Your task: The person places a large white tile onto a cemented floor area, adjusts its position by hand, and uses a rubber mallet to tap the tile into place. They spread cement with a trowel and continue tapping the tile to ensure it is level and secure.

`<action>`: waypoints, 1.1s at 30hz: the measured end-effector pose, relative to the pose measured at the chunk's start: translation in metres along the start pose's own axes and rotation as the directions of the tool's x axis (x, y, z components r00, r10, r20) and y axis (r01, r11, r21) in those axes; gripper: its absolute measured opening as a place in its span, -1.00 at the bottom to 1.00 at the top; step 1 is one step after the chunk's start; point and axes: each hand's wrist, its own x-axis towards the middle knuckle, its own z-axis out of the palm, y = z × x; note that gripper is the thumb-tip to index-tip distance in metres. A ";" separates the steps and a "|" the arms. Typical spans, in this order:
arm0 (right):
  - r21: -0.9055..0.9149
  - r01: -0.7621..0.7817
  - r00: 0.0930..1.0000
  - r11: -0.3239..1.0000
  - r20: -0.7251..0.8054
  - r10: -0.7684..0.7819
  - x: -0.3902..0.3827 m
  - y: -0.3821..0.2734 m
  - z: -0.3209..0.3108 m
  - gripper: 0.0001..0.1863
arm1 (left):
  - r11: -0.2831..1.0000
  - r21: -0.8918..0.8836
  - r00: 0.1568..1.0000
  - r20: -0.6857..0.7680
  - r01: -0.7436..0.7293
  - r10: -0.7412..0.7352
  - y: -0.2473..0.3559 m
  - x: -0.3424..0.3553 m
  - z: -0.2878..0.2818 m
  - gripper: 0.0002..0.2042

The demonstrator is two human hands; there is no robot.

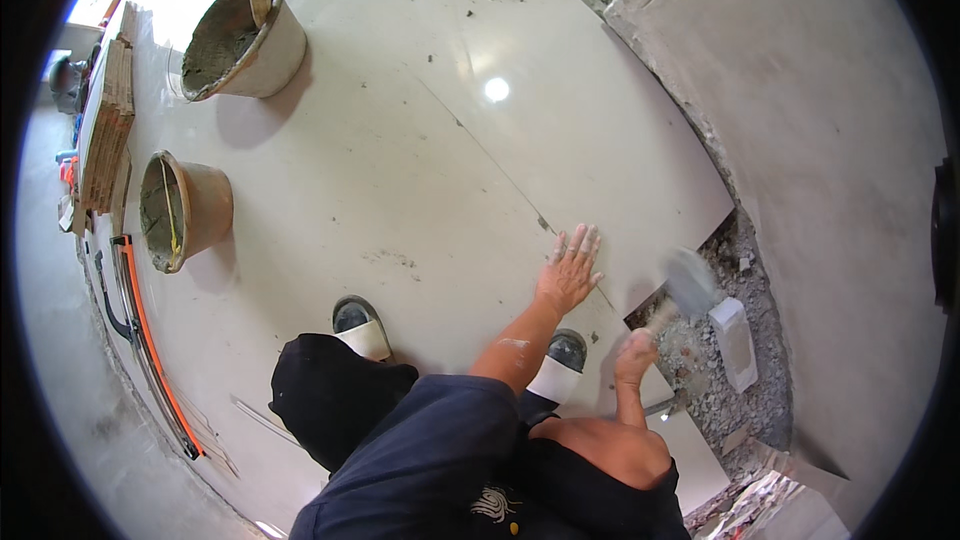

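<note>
My left hand (570, 265) lies flat on the large glossy floor tiles (470, 210), fingers stretched out over the thin joint between two of them. Pale dust coats its fingertips. Closed round a wooden handle is my right hand (634, 357), which holds a mallet (690, 282). The mallet's greyish head is smeared by motion above the tile edge. Just right of it, a white block (735, 345) rests on rough grey gravel or mortar (770, 330) between the tiles and the wall.
Two buckets stand at the left: a larger one (278, 58) with grey mortar and a wooden handle, and a smaller one (208, 208). An orange-edged tile cutter (150, 350) lies by the left wall, near stacked tiles (105, 130). A grey wall (840, 140) bounds the right.
</note>
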 end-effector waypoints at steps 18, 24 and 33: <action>-0.151 0.273 0.962 0.950 0.055 -0.268 0.011 -0.022 0.027 -0.49 | 0.998 -0.056 1.000 -0.021 -0.006 0.005 0.000 -0.001 -0.002 -0.35; -0.163 0.102 0.988 0.981 -0.103 -0.119 0.012 -0.007 0.026 -0.44 | 1.000 0.024 1.000 -0.026 0.000 0.000 0.000 -0.001 0.004 -0.34; -0.102 0.039 0.996 0.994 -0.079 -0.047 0.032 -0.084 0.019 -0.57 | 0.998 -0.008 0.997 0.053 0.059 -0.059 -0.034 0.047 -0.044 -0.09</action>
